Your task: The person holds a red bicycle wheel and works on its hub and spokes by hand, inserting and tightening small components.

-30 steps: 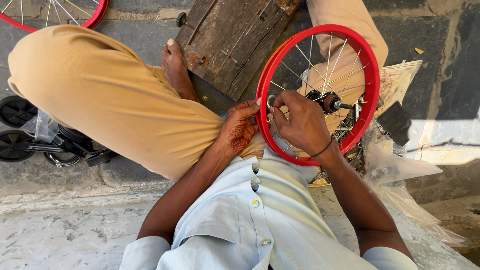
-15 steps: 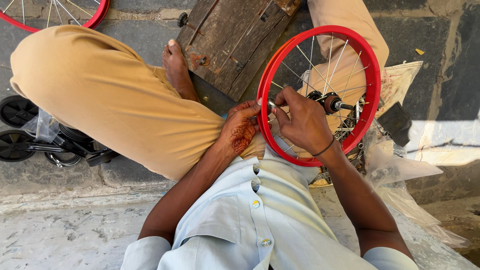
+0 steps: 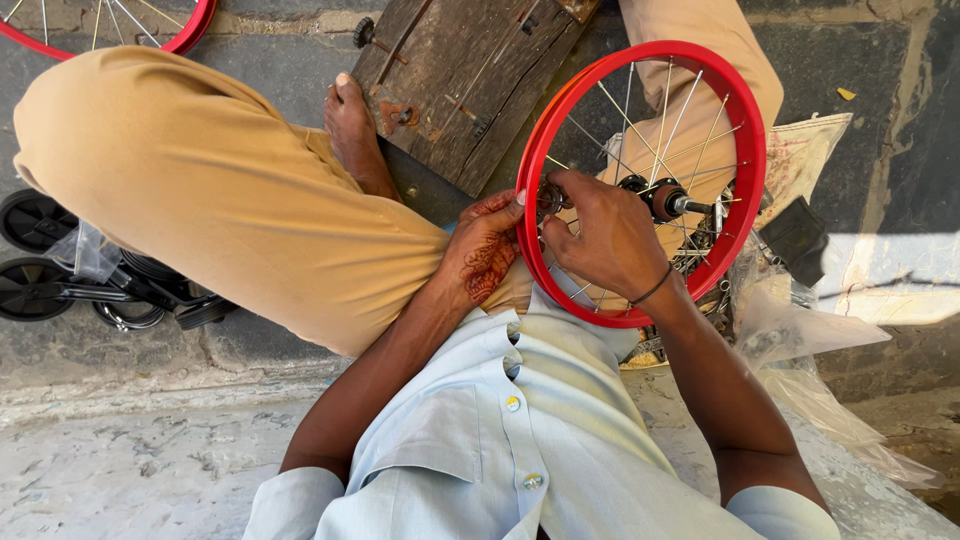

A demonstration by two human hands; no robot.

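The red wheel rim point(image 3: 745, 150) stands on edge over your lap, its axle point(image 3: 668, 203) pointing to your right. Your left hand point(image 3: 487, 250) grips the near rim from outside; your right hand point(image 3: 605, 235), inside the rim, pinches a spoke end there.

Hard daylight, sharp focus throughout. Bright sun patch on stone ground point(image 3: 900, 270) at right, crossed by thin shadow lines. Near pale shirt point(image 3: 520, 440) and left tan trouser leg point(image 3: 200, 200) evenly lit. Slight wide-angle stretch at edges. No blur.
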